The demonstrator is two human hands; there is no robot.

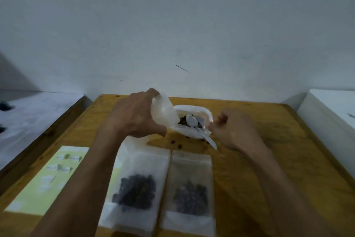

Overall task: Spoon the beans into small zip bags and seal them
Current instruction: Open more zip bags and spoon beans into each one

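Our left hand (pixel 137 116): fingers and thumb curled round an empty small zip bag (pixel 163 114), held up off the table, its lower end near the bowl's left rim.

Our right hand (pixel 233 130): fingers curled inward just right of the bowl. Whether the fingertips pinch the spoon handle or the bowl rim we cannot tell; the frame is blurred there.

White bowl (pixel 208 114): stands on the table between our hands, toward the far edge. Holds dark beans (pixel 182 121).

White plastic spoon (pixel 192 121): its scoop lies on the beans in the bowl, handle slanting out over the near rim toward our right hand.

Loose beans (pixel 173 141): a few scattered on the table just in front of the bowl.

Left filled bag (pixel 137 188): lies flat near us, dark beans showing through its lower half.

Right filled bag (pixel 190 192): lies flat just beside the first, also with beans.

Yellow-green sheet (pixel 48 181): flat at the table's left, bearing small pale labels.

Wooden table (pixel 269 160): bears all of the above.
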